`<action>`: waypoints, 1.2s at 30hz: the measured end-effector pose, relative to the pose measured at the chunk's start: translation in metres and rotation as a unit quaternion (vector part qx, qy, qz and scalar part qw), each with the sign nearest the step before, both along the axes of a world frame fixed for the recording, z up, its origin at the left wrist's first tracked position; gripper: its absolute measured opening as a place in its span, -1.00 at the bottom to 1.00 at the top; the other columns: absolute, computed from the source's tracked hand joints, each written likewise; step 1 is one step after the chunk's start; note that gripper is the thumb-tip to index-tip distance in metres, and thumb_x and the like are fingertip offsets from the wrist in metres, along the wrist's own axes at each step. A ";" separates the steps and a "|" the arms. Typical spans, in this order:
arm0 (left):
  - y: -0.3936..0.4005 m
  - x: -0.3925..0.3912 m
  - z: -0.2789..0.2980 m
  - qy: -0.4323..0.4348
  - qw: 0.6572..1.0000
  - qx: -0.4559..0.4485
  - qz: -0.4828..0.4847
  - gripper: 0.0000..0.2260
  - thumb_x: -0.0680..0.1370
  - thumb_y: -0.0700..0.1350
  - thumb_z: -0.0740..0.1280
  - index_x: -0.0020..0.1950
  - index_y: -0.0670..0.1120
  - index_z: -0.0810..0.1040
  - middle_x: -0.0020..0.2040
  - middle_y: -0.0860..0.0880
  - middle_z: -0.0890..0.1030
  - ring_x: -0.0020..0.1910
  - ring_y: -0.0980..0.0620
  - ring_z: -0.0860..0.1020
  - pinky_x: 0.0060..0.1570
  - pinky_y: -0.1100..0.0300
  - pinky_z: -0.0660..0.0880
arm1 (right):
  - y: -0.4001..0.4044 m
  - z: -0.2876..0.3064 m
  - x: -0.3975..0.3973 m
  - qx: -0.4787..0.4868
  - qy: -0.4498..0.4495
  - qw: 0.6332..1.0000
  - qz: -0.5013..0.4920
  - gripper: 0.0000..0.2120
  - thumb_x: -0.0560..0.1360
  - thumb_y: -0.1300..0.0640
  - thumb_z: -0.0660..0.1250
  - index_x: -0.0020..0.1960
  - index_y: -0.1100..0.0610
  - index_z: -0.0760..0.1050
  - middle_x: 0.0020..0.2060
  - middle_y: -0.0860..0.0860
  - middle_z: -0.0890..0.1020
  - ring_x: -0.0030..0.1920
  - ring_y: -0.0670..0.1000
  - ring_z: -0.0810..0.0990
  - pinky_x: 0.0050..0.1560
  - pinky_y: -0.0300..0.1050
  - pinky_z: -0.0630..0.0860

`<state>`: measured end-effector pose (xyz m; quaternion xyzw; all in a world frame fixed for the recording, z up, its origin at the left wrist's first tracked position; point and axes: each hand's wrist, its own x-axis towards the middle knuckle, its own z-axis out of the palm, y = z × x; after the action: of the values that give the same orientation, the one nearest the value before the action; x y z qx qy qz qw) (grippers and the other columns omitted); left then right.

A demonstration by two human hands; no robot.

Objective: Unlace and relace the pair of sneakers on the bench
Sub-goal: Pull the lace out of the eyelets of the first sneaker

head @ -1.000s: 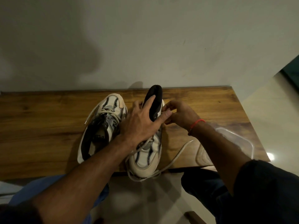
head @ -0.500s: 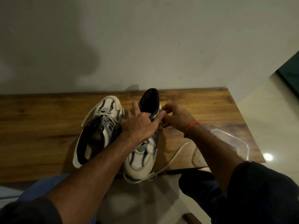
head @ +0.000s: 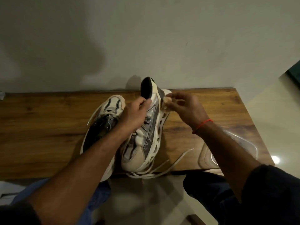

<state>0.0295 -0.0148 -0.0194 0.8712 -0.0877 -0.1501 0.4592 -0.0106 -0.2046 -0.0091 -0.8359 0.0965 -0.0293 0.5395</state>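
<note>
Two cream and grey sneakers lie on the wooden bench. The left sneaker rests flat, laced, its toe toward the wall. The right sneaker is tipped onto its side, sole facing right, toe toward me over the bench's front edge. My left hand grips its dark collar and tongue. My right hand pinches a pale bit at the shoe's heel side, probably lace; I cannot tell for sure. Loose cream lace ends trail off the toe across the bench's edge.
A clear plastic lid or tray lies on the bench's right end under my right forearm. A plain wall runs directly behind the bench. Tiled floor lies to the right and below, with my knees against the bench's front.
The right sneaker has rolled from upright onto its side, sole now facing right. My right hand has shifted up to the heel side; my left hand keeps its hold on the collar.
</note>
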 end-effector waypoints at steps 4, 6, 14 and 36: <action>0.016 0.005 -0.001 0.092 0.982 -0.159 0.029 -0.69 0.68 0.13 0.19 0.07 -0.06 0.59 0.10 -0.20 0.65 0.16 -0.25 0.60 0.25 -0.20 0.52 | 0.002 0.003 0.002 -0.143 -0.097 0.985 -0.020 -0.76 0.54 0.15 0.40 0.20 0.04 0.59 0.15 0.00 0.60 0.03 -0.07 0.60 0.00 -0.22 0.60; 0.014 0.000 -0.001 0.092 0.979 -0.178 0.039 -0.72 0.71 0.06 0.17 0.11 -0.05 0.61 0.12 -0.14 0.66 0.17 -0.17 0.60 0.25 -0.11 0.51 | 0.011 0.003 -0.001 -0.223 -0.120 0.967 0.012 -0.79 0.55 0.14 0.39 0.17 0.03 0.59 0.10 0.00 0.60 -0.06 -0.14 0.53 -0.14 -0.38 0.46; 0.022 0.004 -0.003 0.152 0.958 -0.235 0.067 -0.72 0.72 0.05 0.15 0.22 0.01 0.61 0.06 -0.03 0.72 0.06 -0.03 0.67 0.02 0.05 0.56 | 0.050 0.009 -0.027 -0.275 -0.171 0.893 0.313 -0.81 0.54 0.14 0.39 0.13 0.12 0.64 -0.01 0.00 0.58 -0.14 -0.18 0.47 -0.15 -0.42 0.44; 0.002 -0.008 -0.010 0.090 0.981 -0.167 0.036 -0.69 0.73 0.00 0.15 0.01 -0.19 0.52 -0.14 -0.10 0.46 -0.14 0.01 0.41 -0.10 0.08 0.36 | 0.024 0.005 -0.003 -0.339 -0.146 0.925 0.091 -0.87 0.54 0.15 0.43 0.03 0.17 0.67 -0.12 0.03 0.54 -0.19 -0.06 0.47 -0.19 -0.49 0.21</action>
<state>0.0216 -0.0130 -0.0297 0.7680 -0.0386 -0.1942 0.6091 -0.0134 -0.1801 -0.0039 -0.9606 -0.0757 -0.1330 0.2321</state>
